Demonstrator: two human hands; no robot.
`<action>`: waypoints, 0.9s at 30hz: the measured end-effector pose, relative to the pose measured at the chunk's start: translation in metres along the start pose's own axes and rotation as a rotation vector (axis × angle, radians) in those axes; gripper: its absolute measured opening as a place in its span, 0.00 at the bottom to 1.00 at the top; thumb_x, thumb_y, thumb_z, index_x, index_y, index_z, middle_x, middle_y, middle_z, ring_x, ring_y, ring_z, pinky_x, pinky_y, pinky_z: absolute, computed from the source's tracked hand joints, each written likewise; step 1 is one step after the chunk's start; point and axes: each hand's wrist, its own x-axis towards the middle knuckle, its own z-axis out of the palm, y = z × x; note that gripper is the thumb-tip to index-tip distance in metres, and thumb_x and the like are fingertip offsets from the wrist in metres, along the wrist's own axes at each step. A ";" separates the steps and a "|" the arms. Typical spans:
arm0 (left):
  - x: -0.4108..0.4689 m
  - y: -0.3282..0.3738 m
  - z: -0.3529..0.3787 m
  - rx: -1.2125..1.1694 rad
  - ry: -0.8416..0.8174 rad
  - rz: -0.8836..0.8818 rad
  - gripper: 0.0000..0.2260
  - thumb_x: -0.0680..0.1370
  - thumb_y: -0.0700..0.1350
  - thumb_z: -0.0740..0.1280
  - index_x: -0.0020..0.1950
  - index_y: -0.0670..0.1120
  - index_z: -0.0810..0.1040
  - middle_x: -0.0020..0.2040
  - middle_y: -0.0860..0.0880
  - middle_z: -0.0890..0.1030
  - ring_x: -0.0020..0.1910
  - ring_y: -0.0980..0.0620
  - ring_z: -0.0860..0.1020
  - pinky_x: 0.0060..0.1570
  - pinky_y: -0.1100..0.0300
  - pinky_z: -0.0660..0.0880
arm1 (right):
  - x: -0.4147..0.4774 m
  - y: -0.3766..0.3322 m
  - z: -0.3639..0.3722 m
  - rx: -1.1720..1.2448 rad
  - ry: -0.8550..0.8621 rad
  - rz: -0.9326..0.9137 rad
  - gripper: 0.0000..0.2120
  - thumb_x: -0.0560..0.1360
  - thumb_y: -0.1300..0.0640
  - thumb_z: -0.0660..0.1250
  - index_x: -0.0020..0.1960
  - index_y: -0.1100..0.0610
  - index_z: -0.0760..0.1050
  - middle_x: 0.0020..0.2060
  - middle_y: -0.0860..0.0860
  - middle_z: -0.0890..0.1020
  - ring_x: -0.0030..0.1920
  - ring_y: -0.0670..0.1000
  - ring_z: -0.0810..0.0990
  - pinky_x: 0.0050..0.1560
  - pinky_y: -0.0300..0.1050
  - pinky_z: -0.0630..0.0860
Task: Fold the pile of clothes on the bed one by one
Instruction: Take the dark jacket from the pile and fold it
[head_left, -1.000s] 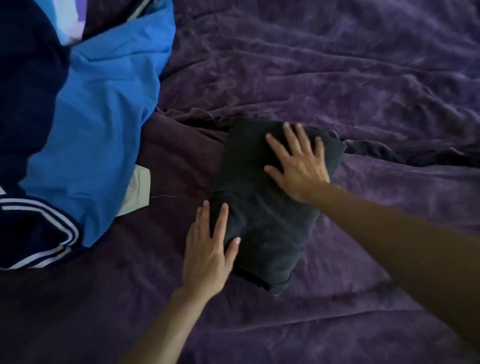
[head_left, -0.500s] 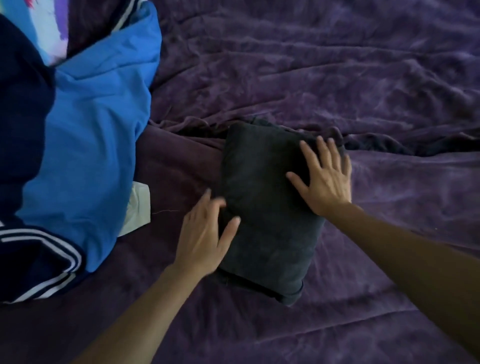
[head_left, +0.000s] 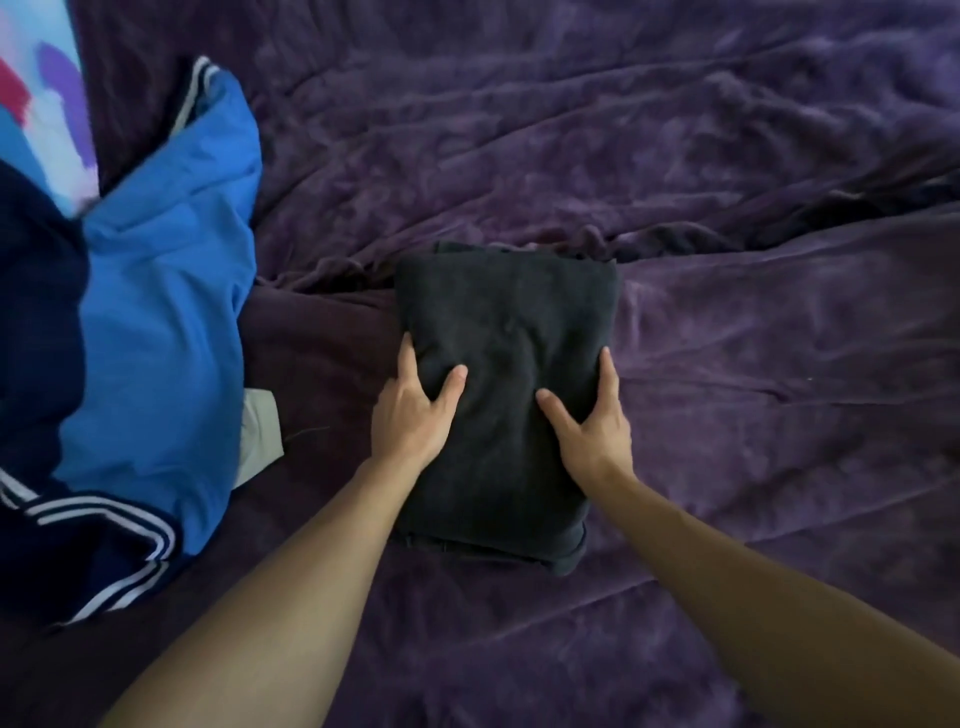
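A folded dark garment (head_left: 506, 322) lies in the middle of the bed (head_left: 753, 156). The left hand (head_left: 413, 415) grips its left edge and the right hand (head_left: 595, 423) grips its right edge, with both thumbs on top. The pile (head_left: 156, 338) of blue clothes lies to the left, apart from it.

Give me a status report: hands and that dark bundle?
Holding: left hand and right hand grip folded dark garment by its sides. Nothing blocking; blue clothes pile lies apart, left.
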 end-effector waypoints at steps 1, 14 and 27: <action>-0.013 0.008 0.000 -0.023 0.009 0.010 0.35 0.75 0.66 0.60 0.77 0.57 0.51 0.65 0.41 0.74 0.63 0.39 0.73 0.60 0.51 0.68 | -0.007 -0.002 -0.013 -0.005 0.005 -0.017 0.43 0.69 0.35 0.68 0.74 0.34 0.45 0.71 0.49 0.67 0.69 0.55 0.69 0.69 0.56 0.66; -0.222 0.202 0.102 -0.132 -0.059 0.129 0.32 0.76 0.63 0.61 0.76 0.54 0.57 0.65 0.42 0.75 0.63 0.40 0.74 0.61 0.51 0.69 | -0.091 0.073 -0.292 -0.018 0.171 -0.036 0.41 0.67 0.31 0.66 0.72 0.30 0.47 0.69 0.46 0.69 0.67 0.54 0.71 0.65 0.53 0.68; -0.378 0.474 0.253 -0.249 -0.057 0.296 0.31 0.76 0.63 0.61 0.76 0.53 0.58 0.68 0.47 0.74 0.64 0.43 0.73 0.61 0.51 0.69 | -0.079 0.129 -0.642 -0.066 0.317 -0.156 0.41 0.68 0.32 0.67 0.75 0.38 0.53 0.67 0.51 0.73 0.65 0.53 0.72 0.64 0.49 0.69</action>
